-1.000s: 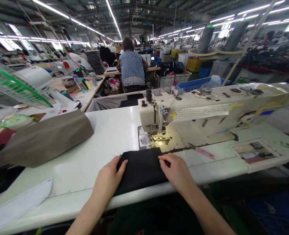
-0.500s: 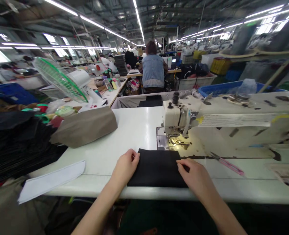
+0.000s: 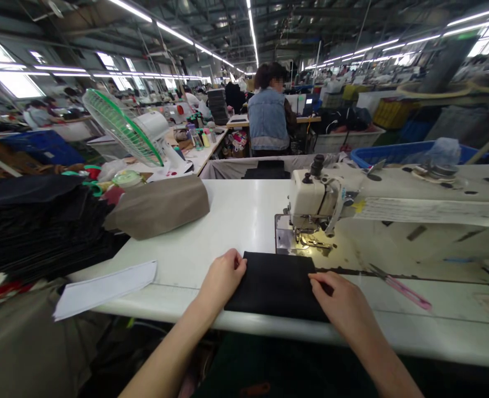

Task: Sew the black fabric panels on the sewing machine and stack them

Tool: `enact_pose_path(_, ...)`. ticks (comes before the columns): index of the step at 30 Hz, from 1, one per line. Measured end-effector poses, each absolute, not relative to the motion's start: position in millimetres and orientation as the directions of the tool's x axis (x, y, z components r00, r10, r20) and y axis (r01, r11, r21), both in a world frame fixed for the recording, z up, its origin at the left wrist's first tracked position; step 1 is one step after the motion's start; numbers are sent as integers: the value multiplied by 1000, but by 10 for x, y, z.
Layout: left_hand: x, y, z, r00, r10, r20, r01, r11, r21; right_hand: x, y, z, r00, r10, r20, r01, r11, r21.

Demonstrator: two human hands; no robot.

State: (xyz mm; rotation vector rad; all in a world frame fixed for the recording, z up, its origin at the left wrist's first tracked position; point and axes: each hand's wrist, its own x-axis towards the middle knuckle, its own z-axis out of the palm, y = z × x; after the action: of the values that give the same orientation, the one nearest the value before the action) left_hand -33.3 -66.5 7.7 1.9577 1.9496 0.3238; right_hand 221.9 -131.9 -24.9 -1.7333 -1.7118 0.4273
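View swung left, co-worker's head [image 3: 274, 73] now turned to the right

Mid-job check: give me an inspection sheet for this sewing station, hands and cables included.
Surface: white table, light and smooth.
Job's things: black cloth flat near the front edge, before the sewing machine.
Clutter: pink-handled snips at right; white strip and grey-brown fabric at left.
Hands: left hand and right hand pinch opposite sides of the cloth.
Cables: nothing seen on the table.
Surroundings: fan; person in denim vest beyond.

Ceiling tubes [image 3: 252, 27] glow white; the tabletop [image 3: 244, 221] shines; outer edges blur.
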Motion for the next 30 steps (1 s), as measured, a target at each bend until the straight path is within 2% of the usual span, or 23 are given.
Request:
enact_pose_path(3,-322,-693,82,23,995,-100,926,16,378,2218,-1327,-236,75,970,231,808,77,-585)
enact_pose_path(5,-333,-709,95,66,997,-47,949,-49,310,2217,-1315,-215,30,957,288,861,121,-494)
enact_pose_path(7,-355,-699,113,270,960,69,935,-279,220,2204,-1279,-199,-86,925,369,882,243,-405)
enact_pose_path(9,-360,-660,126,577,804,146,789,-594,157,2161,-1226,-200,-230,881,413,850,389,-356)
enact_pose_path(11,-311,-625,119,759,636,141,617,-771,159,2076,-1173,-217,-310,867,389,818,452,-355)
enact_pose_path(13,-194,-637,79,767,632,114,609,-772,180,1955,-1138,-242,-285,896,339,833,407,-375)
enact_pose_path(16,34,-769,-44,634,759,145,750,-650,121,1780,-1148,-292,-168,927,334,882,293,-369)
enact_pose_path(19,140,-923,-191,579,784,224,800,-599,30,1756,-1252,-359,-147,914,378,904,279,-323)
enact_pose_path(22,60,-969,-274,588,775,231,797,-604,-4,1934,-1415,-417,-172,909,378,916,289,-279)
enact_pose_path(26,-48,-950,-257,596,775,210,790,-613,22,2240,-1566,-438,-230,894,385,913,335,-232)
enact_pose_path(30,84,-946,-174,664,728,171,719,-684,122,2332,-1501,-405,-258,877,405,897,373,-237)
